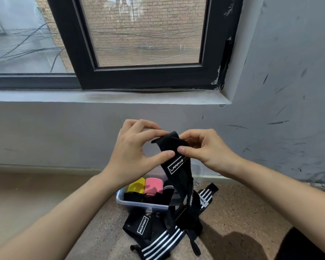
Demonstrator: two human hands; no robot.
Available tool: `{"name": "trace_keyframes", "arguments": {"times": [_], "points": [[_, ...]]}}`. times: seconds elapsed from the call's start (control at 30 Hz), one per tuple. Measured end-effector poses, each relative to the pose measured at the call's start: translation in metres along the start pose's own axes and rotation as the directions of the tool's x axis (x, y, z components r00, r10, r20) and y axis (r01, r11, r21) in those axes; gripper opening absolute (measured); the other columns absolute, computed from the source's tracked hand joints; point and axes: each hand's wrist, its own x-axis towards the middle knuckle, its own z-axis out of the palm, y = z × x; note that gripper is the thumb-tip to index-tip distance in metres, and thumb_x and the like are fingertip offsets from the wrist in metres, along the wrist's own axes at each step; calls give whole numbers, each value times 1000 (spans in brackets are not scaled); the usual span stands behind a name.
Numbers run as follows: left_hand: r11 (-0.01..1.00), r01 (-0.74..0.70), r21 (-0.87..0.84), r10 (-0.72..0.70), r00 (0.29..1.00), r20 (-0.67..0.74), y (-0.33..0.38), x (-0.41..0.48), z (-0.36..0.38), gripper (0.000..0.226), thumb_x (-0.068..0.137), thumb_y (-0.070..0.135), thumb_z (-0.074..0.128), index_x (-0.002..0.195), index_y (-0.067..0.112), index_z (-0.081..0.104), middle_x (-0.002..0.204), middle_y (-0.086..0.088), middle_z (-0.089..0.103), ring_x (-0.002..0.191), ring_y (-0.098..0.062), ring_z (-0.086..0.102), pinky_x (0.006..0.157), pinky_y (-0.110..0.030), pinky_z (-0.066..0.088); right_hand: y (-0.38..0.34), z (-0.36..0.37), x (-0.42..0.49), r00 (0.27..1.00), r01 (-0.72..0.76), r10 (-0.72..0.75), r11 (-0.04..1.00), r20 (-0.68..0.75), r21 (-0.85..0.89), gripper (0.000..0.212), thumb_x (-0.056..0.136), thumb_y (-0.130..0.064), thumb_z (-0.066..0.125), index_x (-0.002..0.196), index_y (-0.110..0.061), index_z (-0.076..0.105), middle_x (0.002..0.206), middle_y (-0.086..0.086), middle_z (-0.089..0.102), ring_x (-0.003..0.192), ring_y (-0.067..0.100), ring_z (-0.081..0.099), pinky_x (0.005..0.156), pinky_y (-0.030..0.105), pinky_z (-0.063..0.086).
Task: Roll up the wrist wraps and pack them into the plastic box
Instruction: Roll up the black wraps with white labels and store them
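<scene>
Speckled floor (pixel 242 212) under grey wall (pixel 64 132) and one black-framed window (pixel 143 76): one plastic box (pixel 139 203) holding one yellow roll (pixel 136 185), one pink roll (pixel 153 184) and black rolls, number unclear; one black wrist wrap (pixel 176 162) hanging above it, its top end pinched by left hand (pixel 137 147) and right hand (pixel 204 147); one loose black wrap (pixel 139 225) and two striped wraps (pixel 161 243) near the box.

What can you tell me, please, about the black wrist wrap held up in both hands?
The black wrist wrap is a long strip of dull, woven-looking fabric with a white boxed logo printed near its top. The left hand and right hand pinch its upper end, which is folded over between thumbs and fingertips. The rest hangs loose and slightly twisted in front of the plastic box, running down to the pile of other wraps below.
</scene>
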Motion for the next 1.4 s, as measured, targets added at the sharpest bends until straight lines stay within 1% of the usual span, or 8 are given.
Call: {"name": "trace_keyframes", "arguments": {"times": [0.17,0.3,0.47,0.73,0.93,1.1,1.23,1.4], "points": [[957,121,-263,-121,993,20,14,-1,5,27,86,30,79,113,27,77,93,10,71,90,-10,67,79,-17,49,-3,4,-1,998,2,-2,1000,-67,12,13,89,3,72,102,0,73,94,19,76,87,24,73,89,48,57],[802,327,-500,-316,942,109,22,1,6,17,87,6,79,101,16,79,83,8,77,74,-4,69,72,-22,56,-2,8,-4,989,41,-55,994,-136,-104,18,86,-5,78,101,-12,71,91,7,74,82,31,70,82,52,58],[617,469,-631,-481,860,169,25,5,1,14,86,4,79,98,10,77,75,0,76,72,-8,71,69,-19,56,-8,8,-8,979,173,-197,941,-55,-290,51,83,-7,81,124,-27,58,125,-18,62,115,8,63,97,32,53],[309,580,-753,-566,749,344,27,10,-10,21,88,7,76,108,8,68,88,-16,76,72,-21,69,66,-27,58,-11,18,-7,970,234,-242,954,-20,-186,45,81,0,80,118,-21,64,110,-12,68,105,22,67,94,50,54],[365,575,-732,-511,781,359,27,10,-17,15,92,10,71,107,10,68,87,-14,77,75,-20,69,68,-25,58,-11,25,-8,949,278,-300,941,-96,-193,50,79,1,83,120,-22,69,113,-7,73,110,16,69,98,41,55],[410,554,-724,-490,804,338,27,9,-19,12,94,12,70,106,13,67,88,-17,77,73,-19,69,68,-24,56,-12,21,-4,949,278,-294,951,-115,-136,48,75,-1,85,113,-26,71,129,-1,57,92,17,68,89,35,57],[408,569,-714,-488,797,355,27,9,-20,12,93,13,71,104,14,68,88,-19,76,73,-20,67,70,-25,56,-19,19,-5,968,237,-243,966,-53,-102,39,79,3,82,109,-16,67,100,-2,73,93,14,70,84,35,56],[378,571,-729,-482,793,372,25,11,-19,11,93,12,70,104,12,68,85,-15,74,73,-18,66,72,-25,56,-22,16,-3,983,183,-182,983,-30,28,35,81,11,76,108,-11,68,93,3,72,90,17,69,83,39,56]]}}
